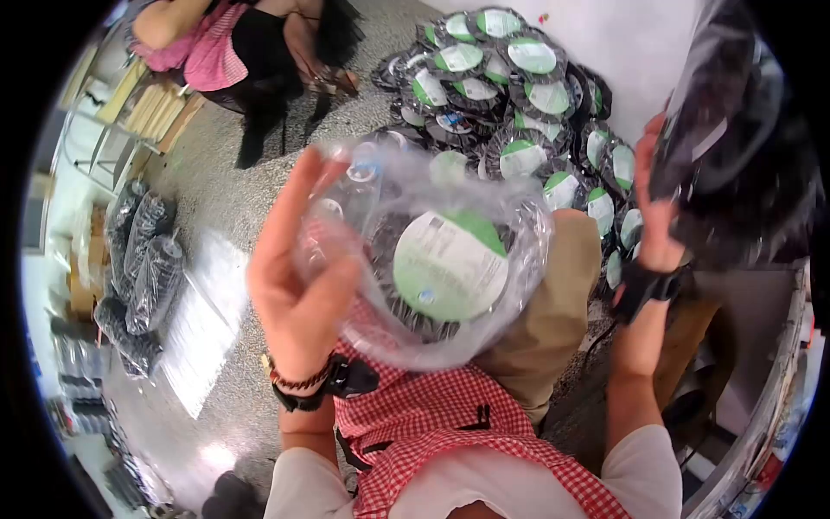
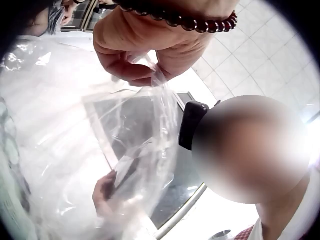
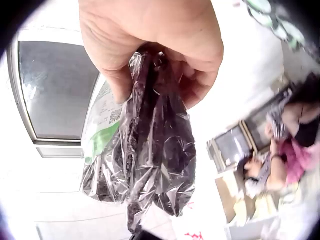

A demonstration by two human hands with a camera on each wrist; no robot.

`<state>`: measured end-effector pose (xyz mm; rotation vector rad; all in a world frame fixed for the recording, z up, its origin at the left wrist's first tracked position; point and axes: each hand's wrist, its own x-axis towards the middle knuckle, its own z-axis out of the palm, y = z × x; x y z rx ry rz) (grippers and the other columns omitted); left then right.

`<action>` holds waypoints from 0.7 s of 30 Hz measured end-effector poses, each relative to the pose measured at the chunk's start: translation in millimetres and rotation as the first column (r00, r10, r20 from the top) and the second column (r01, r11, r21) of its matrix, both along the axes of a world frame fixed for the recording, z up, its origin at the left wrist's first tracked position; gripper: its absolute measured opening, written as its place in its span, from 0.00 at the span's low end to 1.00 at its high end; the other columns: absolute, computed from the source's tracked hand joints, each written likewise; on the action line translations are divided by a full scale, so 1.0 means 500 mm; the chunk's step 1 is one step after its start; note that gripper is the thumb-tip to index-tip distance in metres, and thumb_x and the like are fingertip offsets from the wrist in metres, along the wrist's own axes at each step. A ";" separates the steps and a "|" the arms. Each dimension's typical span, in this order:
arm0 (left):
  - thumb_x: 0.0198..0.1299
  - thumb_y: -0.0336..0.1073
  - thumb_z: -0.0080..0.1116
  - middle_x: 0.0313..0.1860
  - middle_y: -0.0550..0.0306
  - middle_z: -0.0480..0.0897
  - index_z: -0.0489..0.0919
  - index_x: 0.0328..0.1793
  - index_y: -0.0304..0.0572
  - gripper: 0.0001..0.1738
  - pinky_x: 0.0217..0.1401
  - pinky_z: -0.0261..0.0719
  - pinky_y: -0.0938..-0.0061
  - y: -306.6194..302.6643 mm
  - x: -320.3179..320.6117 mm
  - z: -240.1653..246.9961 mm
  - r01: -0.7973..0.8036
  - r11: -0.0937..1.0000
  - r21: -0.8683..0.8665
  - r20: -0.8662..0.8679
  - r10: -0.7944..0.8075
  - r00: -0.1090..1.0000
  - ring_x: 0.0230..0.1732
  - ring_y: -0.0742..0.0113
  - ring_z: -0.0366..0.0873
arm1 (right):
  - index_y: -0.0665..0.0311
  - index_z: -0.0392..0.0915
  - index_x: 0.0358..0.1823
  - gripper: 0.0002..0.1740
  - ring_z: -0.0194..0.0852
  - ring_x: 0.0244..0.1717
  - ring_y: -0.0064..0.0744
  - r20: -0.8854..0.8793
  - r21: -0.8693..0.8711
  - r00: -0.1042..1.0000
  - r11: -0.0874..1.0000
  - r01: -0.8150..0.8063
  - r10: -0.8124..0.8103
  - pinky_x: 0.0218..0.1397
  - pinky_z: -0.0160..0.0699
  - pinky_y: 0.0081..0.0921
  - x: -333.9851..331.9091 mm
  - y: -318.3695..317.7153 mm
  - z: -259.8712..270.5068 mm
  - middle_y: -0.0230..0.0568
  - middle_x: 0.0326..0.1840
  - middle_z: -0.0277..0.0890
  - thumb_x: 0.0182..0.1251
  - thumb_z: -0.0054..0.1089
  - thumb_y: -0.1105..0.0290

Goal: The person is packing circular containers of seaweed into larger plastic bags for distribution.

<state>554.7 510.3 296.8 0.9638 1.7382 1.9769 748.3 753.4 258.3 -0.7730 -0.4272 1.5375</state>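
Observation:
My left hand (image 1: 290,290) grips the gathered edge of a large clear plastic bag (image 1: 424,353), pinching the film between thumb and fingers in the left wrist view. The bag's mouth stands wide toward the head camera. Through it shows a black film-wrapped pack (image 1: 454,259) with a round green and white label. My right hand (image 1: 654,203), raised at the right, holds another black pack (image 3: 160,150) by its top between thumb and fingers. Crinkled clear film covers this pack, and a green and white label shows on one side. In the head view the pack hides part of that hand.
A heap of similar labelled packs (image 1: 519,95) lies against the white wall ahead. Another person (image 1: 216,52) sits at the upper left beside a box of yellowish pieces (image 1: 156,112). Film-wrapped black bundles (image 1: 156,272) lie on the floor at the left.

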 end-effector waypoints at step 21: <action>0.38 0.20 0.44 0.73 0.41 0.52 0.46 0.73 0.29 0.48 0.42 0.71 0.86 -0.202 0.154 0.030 0.465 0.868 0.174 0.045 -0.478 0.877 0.56 0.67 0.72 | 0.71 0.68 0.50 0.25 0.69 0.51 0.48 0.930 -0.348 -0.129 -0.715 -0.607 -0.343 0.55 0.67 0.40 -0.175 -0.206 0.104 0.50 0.48 0.71 0.53 0.62 0.64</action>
